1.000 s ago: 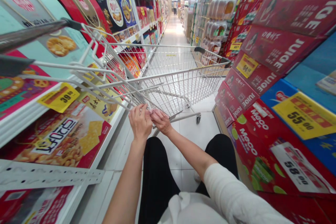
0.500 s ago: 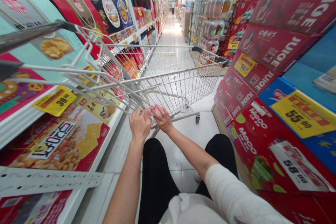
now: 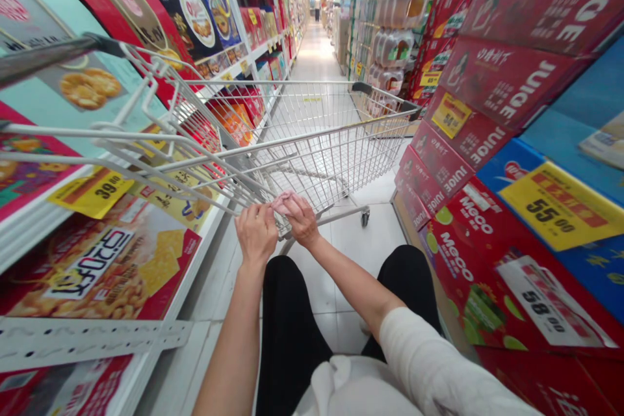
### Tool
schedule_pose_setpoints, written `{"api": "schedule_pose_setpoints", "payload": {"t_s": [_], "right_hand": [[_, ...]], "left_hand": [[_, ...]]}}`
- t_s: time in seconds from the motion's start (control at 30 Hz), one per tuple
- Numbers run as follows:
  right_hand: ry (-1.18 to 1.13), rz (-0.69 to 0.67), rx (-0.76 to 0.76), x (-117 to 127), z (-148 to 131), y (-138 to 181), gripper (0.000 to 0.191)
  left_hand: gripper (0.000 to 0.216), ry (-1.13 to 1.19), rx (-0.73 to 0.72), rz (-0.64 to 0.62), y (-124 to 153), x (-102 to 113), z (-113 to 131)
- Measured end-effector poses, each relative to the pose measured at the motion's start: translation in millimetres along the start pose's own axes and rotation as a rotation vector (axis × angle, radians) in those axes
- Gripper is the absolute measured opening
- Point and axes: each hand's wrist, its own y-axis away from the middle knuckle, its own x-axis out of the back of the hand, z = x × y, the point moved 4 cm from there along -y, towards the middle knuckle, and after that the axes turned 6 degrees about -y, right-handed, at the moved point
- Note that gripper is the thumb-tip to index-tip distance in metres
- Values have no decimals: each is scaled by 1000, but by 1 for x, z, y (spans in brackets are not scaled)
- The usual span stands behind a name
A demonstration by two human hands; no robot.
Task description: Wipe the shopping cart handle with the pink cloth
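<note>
In the head view, the left hand (image 3: 256,235) clenches its grip on a near wire bar of the shopping cart (image 3: 336,143), mid-aisle. Just beside it, the right hand (image 3: 303,224) grasps a pink cloth (image 3: 283,200) on that bar. The cloth seems soft and light. The cart seems stiff, good to hold by its bars.

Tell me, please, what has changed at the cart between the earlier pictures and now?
The right hand has rubbed the pink cloth slightly to the left along the cart and its lower wire frame, closer against the left hand, which kept its grip on the wire. Nothing was taken up or let go. The cart, the shelf boxes and the juice cartons stayed as they were.
</note>
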Motion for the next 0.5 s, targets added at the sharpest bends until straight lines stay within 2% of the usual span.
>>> {"api": "schedule_pose_setpoints", "payload": {"t_s": [0.07, 0.13, 0.23, 0.3, 0.4, 0.5], "right_hand": [[-1, -14, -46, -2, 4, 9, 39], [-5, 4, -118, 1, 11, 32, 45], [-5, 70, -247, 11, 22, 69, 56], [2, 122, -334, 15, 25, 82, 58], [-9, 161, -463, 8, 20, 81, 54], [-27, 119, -525, -12, -1, 70, 50]], "left_hand": [[50, -5, -8, 7, 1, 0, -1], [50, -11, -13, 10, 1, 0, -2], [49, -16, -18, 14, 1, -1, -3], [48, -17, -18, 18, 1, -2, -3], [47, -19, -18, 21, 2, -2, -1], [47, -23, -18, 22, 3, -2, 1]]}}
